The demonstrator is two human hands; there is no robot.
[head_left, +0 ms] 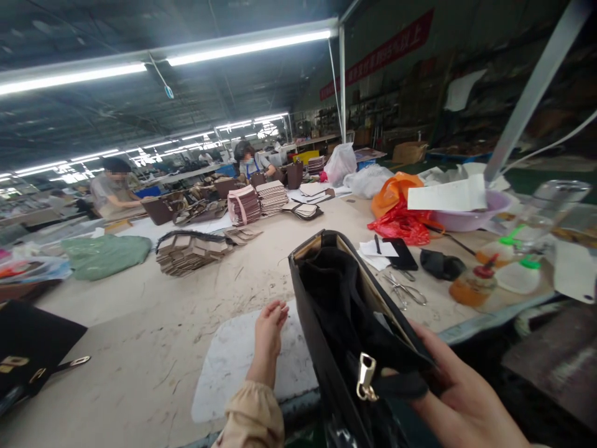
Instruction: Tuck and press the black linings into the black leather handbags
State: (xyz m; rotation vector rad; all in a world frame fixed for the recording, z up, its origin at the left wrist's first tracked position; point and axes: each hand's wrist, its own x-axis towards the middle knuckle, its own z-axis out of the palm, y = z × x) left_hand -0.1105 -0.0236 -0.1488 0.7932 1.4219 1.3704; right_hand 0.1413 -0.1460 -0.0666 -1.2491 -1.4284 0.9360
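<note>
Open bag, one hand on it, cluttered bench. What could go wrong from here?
1. Only the right hand grips the black bag, at its near end by the edge of the table. The left hand rests on the white mat, so the bag could tip or slide off.
2. The scissors lie close beside the bag; a swing might scratch its side.
3. The squeeze bottles could get knocked.

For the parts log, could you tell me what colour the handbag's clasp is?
The clasp on the handbag is pale gold; head view shows it best.
</note>
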